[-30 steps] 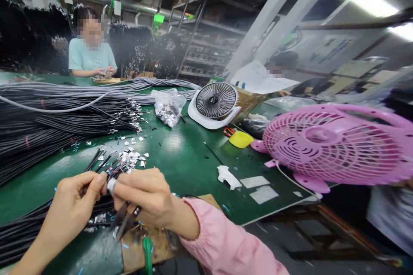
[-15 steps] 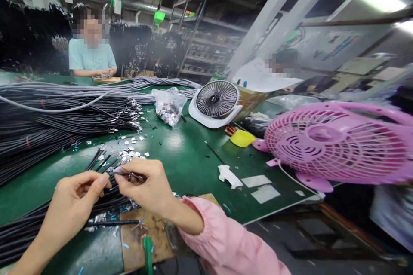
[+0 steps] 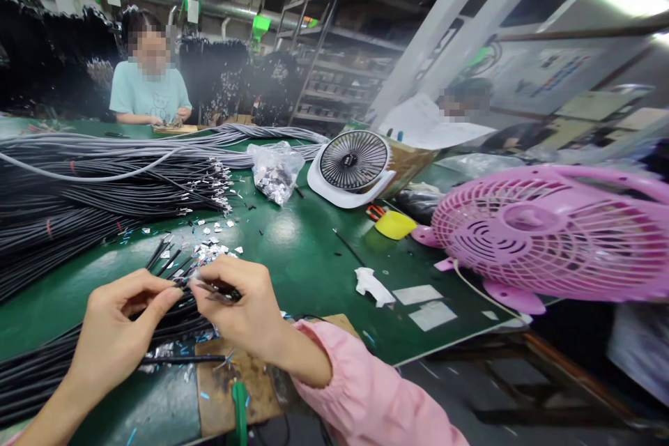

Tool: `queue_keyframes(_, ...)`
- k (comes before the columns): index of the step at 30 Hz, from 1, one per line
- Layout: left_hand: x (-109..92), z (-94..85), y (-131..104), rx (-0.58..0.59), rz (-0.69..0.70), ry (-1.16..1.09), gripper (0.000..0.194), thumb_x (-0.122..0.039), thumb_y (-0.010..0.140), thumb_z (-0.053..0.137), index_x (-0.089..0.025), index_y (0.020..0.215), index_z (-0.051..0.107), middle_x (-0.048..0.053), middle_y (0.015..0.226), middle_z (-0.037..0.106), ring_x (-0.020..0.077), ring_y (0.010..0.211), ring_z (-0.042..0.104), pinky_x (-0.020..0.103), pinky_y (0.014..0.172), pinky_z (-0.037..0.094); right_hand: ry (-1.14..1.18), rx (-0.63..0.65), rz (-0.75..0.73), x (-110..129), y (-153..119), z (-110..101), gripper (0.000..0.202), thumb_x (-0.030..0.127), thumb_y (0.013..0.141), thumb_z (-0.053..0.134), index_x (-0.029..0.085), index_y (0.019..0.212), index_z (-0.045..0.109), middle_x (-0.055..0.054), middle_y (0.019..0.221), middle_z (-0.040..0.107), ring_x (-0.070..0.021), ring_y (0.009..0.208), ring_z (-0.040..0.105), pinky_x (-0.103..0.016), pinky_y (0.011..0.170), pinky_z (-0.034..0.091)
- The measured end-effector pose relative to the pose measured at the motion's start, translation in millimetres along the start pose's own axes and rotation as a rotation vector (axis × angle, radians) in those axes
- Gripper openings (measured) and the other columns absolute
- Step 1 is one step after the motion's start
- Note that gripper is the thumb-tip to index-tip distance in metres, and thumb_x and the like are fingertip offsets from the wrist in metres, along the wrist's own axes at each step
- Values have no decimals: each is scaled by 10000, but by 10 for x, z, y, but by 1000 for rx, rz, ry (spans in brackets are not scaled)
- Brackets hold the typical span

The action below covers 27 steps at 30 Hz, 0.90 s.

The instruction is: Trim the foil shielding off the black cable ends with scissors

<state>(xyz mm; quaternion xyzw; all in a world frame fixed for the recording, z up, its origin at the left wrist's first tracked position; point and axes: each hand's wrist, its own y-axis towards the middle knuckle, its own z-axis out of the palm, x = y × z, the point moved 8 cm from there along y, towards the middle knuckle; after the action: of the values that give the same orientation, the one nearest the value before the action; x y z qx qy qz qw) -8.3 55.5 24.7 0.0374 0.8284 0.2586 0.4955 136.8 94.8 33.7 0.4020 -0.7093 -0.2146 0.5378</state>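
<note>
My left hand [image 3: 118, 324] pinches the end of a black cable, thumb against forefinger, over a pile of black cables [image 3: 47, 376]. Close beside it, my right hand [image 3: 240, 300] is closed round a dark metal tool [image 3: 222, 291], its thumb and forefinger at the same cable end. The exact tip between the fingers is too small to make out. Foil scraps [image 3: 212, 251] and blue bits lie just behind both hands. Below them, one black cable [image 3: 182, 360] reaches onto a worn wooden board [image 3: 214, 404] with a green handle [image 3: 239, 411].
Bundled black cables [image 3: 104, 188] and grey cables lie at the left. Behind are a plastic bag [image 3: 275, 171] and a white fan [image 3: 352, 164]. A pink fan [image 3: 548, 230] and yellow object [image 3: 396, 224] stand at right. A person [image 3: 151, 87] sits across the table; another is at back right.
My fingers have shifted slightly at the cable end, and the tool in my right hand has tilted. The view has moved a little. The person across has lowered their head and hands slightly.
</note>
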Motion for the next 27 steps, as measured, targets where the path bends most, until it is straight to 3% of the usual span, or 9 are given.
queue_keyframes(4,-68,-45,-58,-85,121,91,157,-293,760,685,-227,617,694,-55,509,597,88,422,521,170,389,397,11,12,-43,7,-13,4,110,129,792,578,162,729,662,-7,606,653,-111,525,568,-215,522,473)
queue_keyframes(9,-112,-67,-110,-160,184,183,121,-268,786,679,-234,675,715,-44,580,648,90,481,544,183,441,407,29,50,-56,12,-56,32,73,168,808,613,173,771,676,-4,618,651,-110,516,557,-219,511,465)
queue_keyframes(17,83,3,19,23,-114,-56,232,-445,695,727,-221,638,750,9,585,723,148,464,630,203,420,494,-96,119,-137,78,-80,73,145,156,912,505,173,839,629,-42,718,649,-140,629,586,-242,573,482)
queue_keyframes(21,10,-12,36,67,-39,-109,209,-363,699,734,-222,551,690,-16,519,641,125,445,581,185,394,454,96,209,51,10,-21,114,111,174,904,526,177,838,615,-4,700,606,-125,629,553,-235,595,478)
queue_keyframes(27,-162,-102,-49,-46,261,41,131,-208,755,718,-265,648,668,-51,596,638,110,523,581,200,511,489,359,382,396,-141,-10,250,142,148,882,539,180,745,553,34,666,536,-100,610,491,-211,571,447)
